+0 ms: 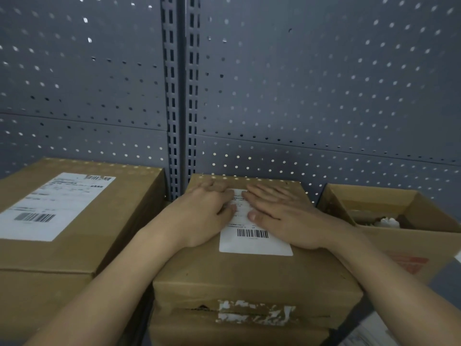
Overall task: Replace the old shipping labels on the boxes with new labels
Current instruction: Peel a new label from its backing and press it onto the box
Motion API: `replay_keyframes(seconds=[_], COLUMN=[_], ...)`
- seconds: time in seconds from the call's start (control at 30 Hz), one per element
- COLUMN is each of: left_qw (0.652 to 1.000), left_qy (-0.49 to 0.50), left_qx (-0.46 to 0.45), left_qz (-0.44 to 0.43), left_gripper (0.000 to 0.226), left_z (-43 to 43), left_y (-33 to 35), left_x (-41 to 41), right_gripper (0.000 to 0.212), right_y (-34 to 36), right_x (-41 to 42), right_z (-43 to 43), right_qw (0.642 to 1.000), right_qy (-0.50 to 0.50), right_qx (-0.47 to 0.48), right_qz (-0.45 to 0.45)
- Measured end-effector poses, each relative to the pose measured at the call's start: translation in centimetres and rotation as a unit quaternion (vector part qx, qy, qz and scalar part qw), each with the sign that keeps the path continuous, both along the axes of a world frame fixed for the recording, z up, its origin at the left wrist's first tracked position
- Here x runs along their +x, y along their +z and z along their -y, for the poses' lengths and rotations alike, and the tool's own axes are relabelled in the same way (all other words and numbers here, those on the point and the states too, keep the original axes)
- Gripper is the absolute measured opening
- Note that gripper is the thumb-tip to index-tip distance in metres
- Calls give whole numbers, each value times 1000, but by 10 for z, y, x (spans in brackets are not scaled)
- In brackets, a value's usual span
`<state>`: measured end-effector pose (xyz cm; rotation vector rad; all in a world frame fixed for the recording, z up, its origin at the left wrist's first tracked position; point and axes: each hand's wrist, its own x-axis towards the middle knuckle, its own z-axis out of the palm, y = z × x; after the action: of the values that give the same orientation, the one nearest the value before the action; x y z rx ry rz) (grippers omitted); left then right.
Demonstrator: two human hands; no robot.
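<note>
The left hand (205, 218) and right hand (284, 216) are bare; the left forearm (112, 283) and right forearm (389, 283) too, right to the near edge. The right thumbnail (252, 217) is short.

Dim, bluish view. Holes in the perforated panel (324, 83) are rendered as bright spots; light dots are thrown onto the far edge of the middle box (249, 275). Panel seams are bowed by the lens; print on the label (254, 244) is blurred.

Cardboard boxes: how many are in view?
3: the left box, labelled; the middle box under the left hand and right hand; the open box at right. Another may lie beneath the middle one.
</note>
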<state>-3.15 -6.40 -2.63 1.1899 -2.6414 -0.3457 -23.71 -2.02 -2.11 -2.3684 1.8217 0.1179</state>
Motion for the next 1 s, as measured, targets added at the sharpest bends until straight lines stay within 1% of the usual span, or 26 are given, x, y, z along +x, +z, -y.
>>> replay_keyframes(seconds=[0.07, 0.17, 0.27, 0.33, 0.4, 0.5, 0.63, 0.8, 0.9, 1.0], left_qw=[1000, 997, 996, 995, 995, 995, 993, 995, 995, 994], left_qy=[-15, -20, -15, -11, -11, -15, -19, -14, -13, -13], left_qx=[6, 31, 38, 48, 55, 59, 45, 29, 4, 27], left_qz=[6, 61, 82, 83, 83, 84, 103, 99, 99, 102], left_gripper=[44, 59, 65, 67, 68, 69, 68, 64, 62, 64], left_z=[-10, -22, -25, -26, -27, -30, -30, -31, -37, -42], left_y=[5, 7, 5, 6, 9, 8, 3, 1, 0, 1], left_x=[1, 3, 5, 6, 7, 6, 7, 6, 3, 7], right_gripper=[63, 63, 61, 58, 59, 61, 61, 60, 60, 61], right_y=[2, 4, 8, 11, 10, 2, -2, 0, 6, 10], right_x=[1, 3, 6, 9, 13, 13, 10, 10, 13, 17], right_z=[-2, -3, -10, -20, -29, -35, -33, -35, -42, -50], right_qw=[1000, 1000, 999, 996, 997, 1000, 999, 999, 999, 998], right_qy=[-1, -1, -4, -5, -5, 6, 6, 4, -1, -25], right_qx=[2, -8, -53, -71, -37, -1, 24, 17, -18, -32], right_qz=[-3, -1, 13, 44, 72, 27, 22, 28, 35, 48])
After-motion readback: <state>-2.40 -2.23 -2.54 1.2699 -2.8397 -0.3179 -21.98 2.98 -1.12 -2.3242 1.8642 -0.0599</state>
